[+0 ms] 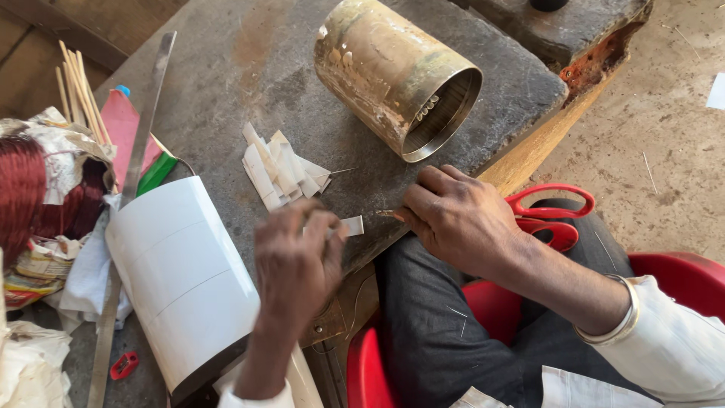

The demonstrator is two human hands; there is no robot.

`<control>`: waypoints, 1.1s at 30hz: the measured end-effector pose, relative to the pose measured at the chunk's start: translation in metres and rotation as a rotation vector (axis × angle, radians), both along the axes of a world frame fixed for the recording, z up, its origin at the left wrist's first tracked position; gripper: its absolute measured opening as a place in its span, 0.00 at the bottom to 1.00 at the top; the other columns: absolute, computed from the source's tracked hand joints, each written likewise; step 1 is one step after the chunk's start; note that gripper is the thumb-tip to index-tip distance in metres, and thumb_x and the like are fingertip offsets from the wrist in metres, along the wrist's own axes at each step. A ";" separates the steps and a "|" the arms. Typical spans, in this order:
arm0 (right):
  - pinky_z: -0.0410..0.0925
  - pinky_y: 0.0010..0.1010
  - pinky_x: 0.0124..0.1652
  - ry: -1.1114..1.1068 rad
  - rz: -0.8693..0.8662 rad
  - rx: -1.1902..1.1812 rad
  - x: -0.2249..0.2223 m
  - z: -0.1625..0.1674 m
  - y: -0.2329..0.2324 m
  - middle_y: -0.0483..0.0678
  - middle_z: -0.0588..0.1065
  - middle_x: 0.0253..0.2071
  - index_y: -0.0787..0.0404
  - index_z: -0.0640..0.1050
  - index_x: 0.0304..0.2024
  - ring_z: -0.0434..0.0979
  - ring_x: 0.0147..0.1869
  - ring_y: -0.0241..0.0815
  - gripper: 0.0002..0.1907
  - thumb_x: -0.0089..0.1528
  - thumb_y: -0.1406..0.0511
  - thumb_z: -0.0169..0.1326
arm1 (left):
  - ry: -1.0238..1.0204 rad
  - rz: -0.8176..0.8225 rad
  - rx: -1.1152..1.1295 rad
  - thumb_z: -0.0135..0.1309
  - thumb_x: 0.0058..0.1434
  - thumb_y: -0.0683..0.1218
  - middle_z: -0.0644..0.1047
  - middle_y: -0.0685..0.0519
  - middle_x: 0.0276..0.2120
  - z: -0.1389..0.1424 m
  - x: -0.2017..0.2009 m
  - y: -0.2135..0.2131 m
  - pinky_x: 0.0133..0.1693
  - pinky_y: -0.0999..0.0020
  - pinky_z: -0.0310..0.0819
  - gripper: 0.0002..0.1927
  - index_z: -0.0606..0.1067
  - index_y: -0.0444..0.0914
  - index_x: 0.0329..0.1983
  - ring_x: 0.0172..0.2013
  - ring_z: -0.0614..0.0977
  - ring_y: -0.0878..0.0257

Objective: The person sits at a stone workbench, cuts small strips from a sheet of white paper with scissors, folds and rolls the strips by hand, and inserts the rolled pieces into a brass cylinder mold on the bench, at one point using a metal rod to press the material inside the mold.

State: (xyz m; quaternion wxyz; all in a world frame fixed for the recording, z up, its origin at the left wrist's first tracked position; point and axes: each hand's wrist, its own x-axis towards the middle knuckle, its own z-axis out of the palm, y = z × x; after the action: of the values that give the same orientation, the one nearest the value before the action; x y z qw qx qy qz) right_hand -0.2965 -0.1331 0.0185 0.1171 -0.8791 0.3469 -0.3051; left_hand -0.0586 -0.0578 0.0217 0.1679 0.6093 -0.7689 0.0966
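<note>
Left hand (296,261) blurred, pinching a white paper strip (352,225). Right hand (458,219) closed on a thin tool (387,214), mostly hidden; scissors (550,213) half covered.

My left hand (296,261) is blurring near the middle of the frame, so I cannot tell how my fingers are gripping the small white strip (351,225) sticking out beside them. Under my right hand (457,223), only a thin tip is showing, too small to make out. My right wrist is covering part of the red scissors (550,215). The bottom edge is cutting off my left forearm and the white roll (185,279). The left edge is cropping the reddish wire coil (30,200).
</note>
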 end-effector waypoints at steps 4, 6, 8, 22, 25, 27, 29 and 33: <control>0.73 0.42 0.36 0.009 -0.002 -0.003 0.007 -0.005 0.001 0.48 0.74 0.36 0.59 0.78 0.34 0.76 0.43 0.50 0.10 0.62 0.60 0.58 | -0.019 -0.094 -0.020 0.55 0.58 0.65 0.79 0.42 0.52 -0.011 -0.020 0.025 0.56 0.47 0.69 0.36 0.77 0.36 0.59 0.54 0.78 0.45; 0.73 0.41 0.36 0.054 -0.003 0.011 0.014 -0.006 0.000 0.48 0.73 0.35 0.60 0.78 0.33 0.76 0.44 0.49 0.10 0.63 0.60 0.58 | -0.022 -0.073 -0.036 0.56 0.59 0.65 0.79 0.43 0.53 -0.015 -0.024 0.030 0.55 0.46 0.69 0.34 0.76 0.39 0.60 0.54 0.79 0.45; 0.73 0.41 0.38 0.038 0.011 -0.010 0.019 -0.004 -0.001 0.47 0.73 0.35 0.59 0.77 0.32 0.76 0.44 0.50 0.10 0.62 0.60 0.58 | -0.041 -0.055 -0.044 0.57 0.61 0.63 0.78 0.43 0.54 -0.018 -0.026 0.030 0.56 0.46 0.70 0.31 0.76 0.42 0.61 0.55 0.79 0.46; 0.69 0.36 0.26 0.166 0.135 -0.001 0.030 0.004 -0.004 0.46 0.70 0.33 0.59 0.76 0.30 0.71 0.35 0.46 0.09 0.54 0.64 0.64 | -0.022 0.005 -0.053 0.56 0.70 0.51 0.79 0.49 0.57 -0.033 -0.025 0.040 0.54 0.59 0.68 0.16 0.80 0.45 0.58 0.59 0.79 0.57; 0.70 0.37 0.28 0.170 0.098 -0.014 0.034 0.005 -0.004 0.47 0.70 0.33 0.60 0.75 0.31 0.71 0.36 0.46 0.10 0.55 0.64 0.64 | -0.031 0.037 -0.054 0.56 0.69 0.52 0.79 0.48 0.58 -0.033 -0.027 0.041 0.51 0.59 0.64 0.17 0.80 0.47 0.59 0.58 0.79 0.59; 0.70 0.36 0.28 0.160 0.076 -0.027 0.035 0.007 -0.003 0.47 0.71 0.35 0.61 0.75 0.32 0.72 0.37 0.47 0.10 0.53 0.65 0.62 | -0.041 0.059 -0.058 0.56 0.69 0.53 0.78 0.48 0.59 -0.032 -0.029 0.041 0.51 0.60 0.62 0.17 0.80 0.47 0.59 0.58 0.79 0.60; 0.71 0.37 0.30 0.136 0.073 -0.029 0.035 0.008 -0.003 0.47 0.70 0.34 0.60 0.74 0.31 0.72 0.37 0.46 0.10 0.57 0.64 0.63 | -0.032 0.070 -0.049 0.56 0.69 0.54 0.78 0.49 0.60 -0.032 -0.030 0.041 0.51 0.59 0.61 0.19 0.79 0.44 0.60 0.58 0.79 0.60; 0.70 0.38 0.29 0.067 0.116 -0.039 0.029 0.007 -0.005 0.47 0.69 0.33 0.59 0.73 0.30 0.72 0.36 0.46 0.11 0.59 0.63 0.63 | -0.033 0.088 -0.052 0.56 0.69 0.55 0.79 0.50 0.59 -0.032 -0.032 0.040 0.52 0.59 0.60 0.22 0.79 0.38 0.59 0.58 0.79 0.60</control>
State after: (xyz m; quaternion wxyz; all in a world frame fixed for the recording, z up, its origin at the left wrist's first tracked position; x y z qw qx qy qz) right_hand -0.2675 -0.1376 0.0253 0.1060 -0.9096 0.2930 -0.2748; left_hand -0.0911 -0.0176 -0.0103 0.1665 0.6362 -0.7413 0.1342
